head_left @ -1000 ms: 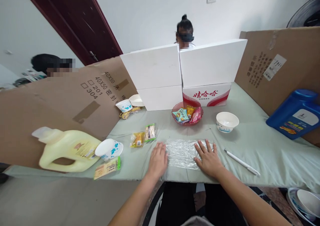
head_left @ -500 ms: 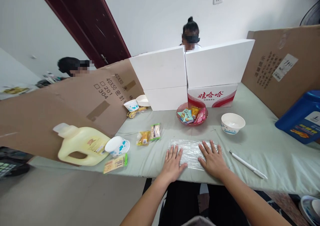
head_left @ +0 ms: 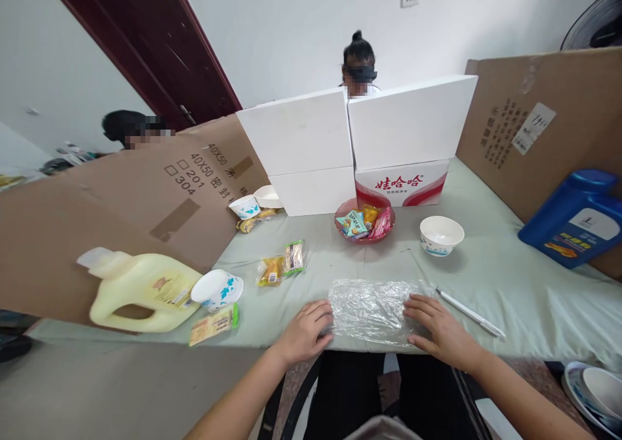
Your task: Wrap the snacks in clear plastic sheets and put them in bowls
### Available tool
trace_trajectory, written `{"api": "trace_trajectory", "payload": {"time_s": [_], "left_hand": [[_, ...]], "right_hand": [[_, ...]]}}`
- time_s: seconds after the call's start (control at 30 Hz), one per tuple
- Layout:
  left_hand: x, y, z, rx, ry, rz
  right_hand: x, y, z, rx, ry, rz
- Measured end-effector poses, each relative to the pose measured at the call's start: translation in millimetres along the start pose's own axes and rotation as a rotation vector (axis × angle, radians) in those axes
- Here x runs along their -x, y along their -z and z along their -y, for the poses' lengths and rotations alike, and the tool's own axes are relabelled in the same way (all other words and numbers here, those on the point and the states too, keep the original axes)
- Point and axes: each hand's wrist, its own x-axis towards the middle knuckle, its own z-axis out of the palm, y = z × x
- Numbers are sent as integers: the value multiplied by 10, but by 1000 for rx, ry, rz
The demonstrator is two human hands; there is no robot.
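Note:
A sheet of clear plastic wrap (head_left: 372, 307) lies crinkled on the pale green table cover (head_left: 490, 284) at the near edge. My left hand (head_left: 305, 334) rests at the sheet's left edge with its fingers curled against it. My right hand (head_left: 437, 328) sits at the right edge, fingertips on the wrap. Whether either hand pinches the film, I cannot tell. A white pen (head_left: 469, 313) lies just right of my right hand.
A red bowl of wrapped snacks (head_left: 364, 221) and a white bowl (head_left: 441, 234) stand behind the wrap. Two snack packets (head_left: 282, 264), a tipped blue-patterned bowl (head_left: 217, 289) and a yellow jug (head_left: 140, 289) lie left. A blue jug (head_left: 576, 218) leans right. Cardboard and white boxes (head_left: 357, 142) wall the table; people sit beyond.
Both hands slid off the top of the wrap toward me and outward to its left and right edges. The film looks more crumpled and raised than before.

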Motion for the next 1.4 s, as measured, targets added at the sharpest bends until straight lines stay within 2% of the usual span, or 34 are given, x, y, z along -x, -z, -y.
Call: {"api": "trace_trajectory", "payload": {"time_s": [0.13,0.27,0.33,0.43,0.53,0.67,0.8,0.93,1.07,1.17,1.3,1.4], "left_hand": [[7,-54,9,9,-104,-19],[-1,-119,-14,-31,-140,-41],[-10,-140,-26,-11,-186,-49],[-22,-163,-36,95,-218,-110],[-58,-179,-30,200,-94,-194],[-256,-216,-3,167,147,-255],[-589,-279,26,-67,376,-153],[-818,-348,33,-174,459,-108],[-889,-407,21,-233,491,-79],[-909,-399,13,-260,510,-78],[-943,-303,-117,-292,532,-138],[-973,-297,-398,-270,426,-277]], "right_hand": [[292,-3,-87,6,-31,51],[501,-103,-104,30,37,41],[566,-157,-87,39,67,-9],[595,-190,-53,9,84,-154],[538,-155,-39,-87,35,-255],[337,-110,-83,-141,-207,-292],[68,-123,-144,6,-477,-259],[-106,-152,-167,211,-608,-175],[-151,-216,-183,345,-620,-133],[-143,-257,-187,390,-623,-153],[-115,-209,-129,446,-529,-288],[-142,-158,-3,489,-384,-437]]}}
